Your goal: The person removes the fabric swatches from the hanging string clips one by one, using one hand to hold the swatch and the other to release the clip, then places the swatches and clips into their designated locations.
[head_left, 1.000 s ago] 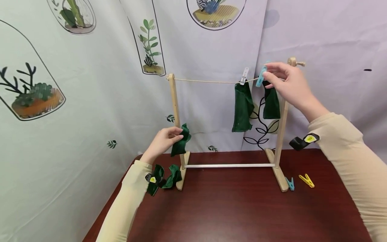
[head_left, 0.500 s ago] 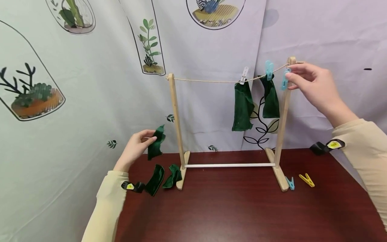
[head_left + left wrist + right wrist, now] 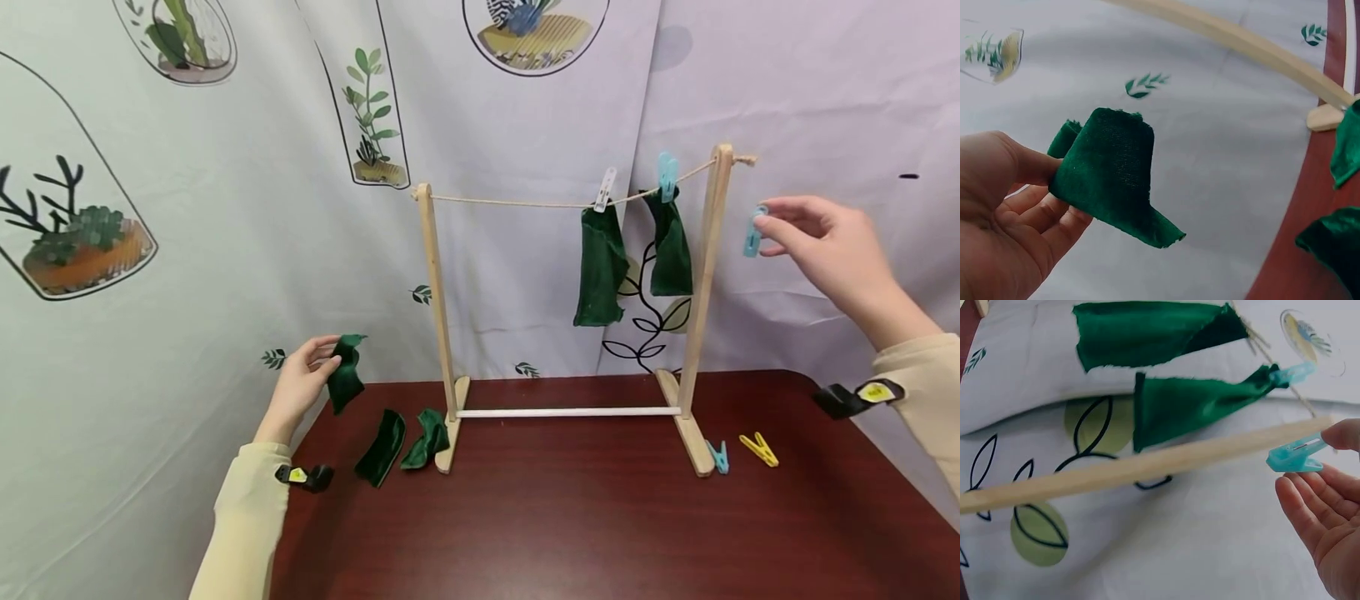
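At the left, my left hand (image 3: 300, 385) pinches a small piece of green velvety cloth (image 3: 345, 375) above the table's far left edge. In the left wrist view that cloth (image 3: 1110, 169) hangs folded from thumb and fingers. Out to the right of the wooden rack, my right hand (image 3: 836, 250) pinches a light blue clothespin (image 3: 753, 233) in the air. Two green cloths hang from the rope (image 3: 510, 202). The left cloth (image 3: 602, 271) is under a white clothespin (image 3: 604, 190), the right cloth (image 3: 671, 254) under a blue clothespin (image 3: 667, 177).
Two more green cloths, one flat (image 3: 381, 448) and one crumpled (image 3: 427, 439), lie by the rack's left foot (image 3: 453, 425). A blue clothespin (image 3: 719, 457) and a yellow clothespin (image 3: 760, 450) lie by its right foot (image 3: 686, 425). A printed curtain hangs behind.
My right hand has moved right and down from the rope, carrying the blue clothespin past the right post. My left hand has drawn left with its cloth. The hanging cloths stay on the rope.
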The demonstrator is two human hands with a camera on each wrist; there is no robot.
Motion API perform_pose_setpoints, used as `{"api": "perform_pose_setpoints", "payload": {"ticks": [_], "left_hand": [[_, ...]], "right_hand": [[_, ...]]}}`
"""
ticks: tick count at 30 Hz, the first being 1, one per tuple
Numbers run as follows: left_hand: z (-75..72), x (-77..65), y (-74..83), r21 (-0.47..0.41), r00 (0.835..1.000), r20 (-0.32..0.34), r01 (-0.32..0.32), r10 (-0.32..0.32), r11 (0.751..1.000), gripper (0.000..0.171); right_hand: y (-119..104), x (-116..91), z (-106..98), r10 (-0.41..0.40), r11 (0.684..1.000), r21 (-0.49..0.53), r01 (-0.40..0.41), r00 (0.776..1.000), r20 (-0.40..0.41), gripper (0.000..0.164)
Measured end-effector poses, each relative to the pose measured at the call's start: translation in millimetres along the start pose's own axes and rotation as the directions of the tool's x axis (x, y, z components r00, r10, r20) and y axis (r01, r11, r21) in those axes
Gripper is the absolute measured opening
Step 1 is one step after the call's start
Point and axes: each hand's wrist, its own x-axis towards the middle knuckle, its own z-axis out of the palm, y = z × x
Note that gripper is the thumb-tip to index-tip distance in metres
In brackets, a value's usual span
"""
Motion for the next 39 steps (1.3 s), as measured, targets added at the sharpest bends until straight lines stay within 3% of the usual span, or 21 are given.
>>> {"api": "perform_pose_setpoints", "payload": {"ticks": [5, 8, 20, 27, 32, 39], "left_hand": [[-1.0, -5.1, -14.0, -0.029, 0.998, -0.010, 0.054, -0.054, 0.998, 0.050], [-0.8, -6.3, -22.7, -0.020, 0.997, -0.011, 0.078, -0.079, 0.997, 0.048], [8.7, -7.7, -53.5, 0.164, 0.994, -0.012, 0.113, -0.113, 0.980, 0.043], [15.6, -10.8, -71.7, 0.265, 0.992, 0.082, 0.072, -0.097, 0.962, 0.055], [22.4, -15.2, -79.9, 0.299, 0.977, 0.156, 0.093, -0.145, 0.950, 0.064], [31.0, -15.4, -97.2, 0.356, 0.972, 0.157, 0.109, -0.175, 0.928, 0.063]], "right_hand": [[18.0, -6.7, -0.4, 0.043, 0.993, -0.112, -0.045, 0.999, -0.020, 0.058], [30.9, -10.7, -1.4, 0.061, 0.990, -0.124, -0.063, 0.998, -0.018, 0.060], [89.3, -36.3, -6.6, 0.194, 0.953, -0.243, -0.182, 0.981, 0.026, 0.074], [125.7, -55.3, -7.0, 0.253, 0.937, -0.262, -0.231, 0.966, 0.055, 0.076], [154.8, -71.4, -6.2, 0.280, 0.926, -0.287, -0.247, 0.957, 0.080, 0.076], [191.8, -96.9, -8.5, 0.304, 0.885, -0.400, -0.238, 0.946, 0.111, 0.071]]}}
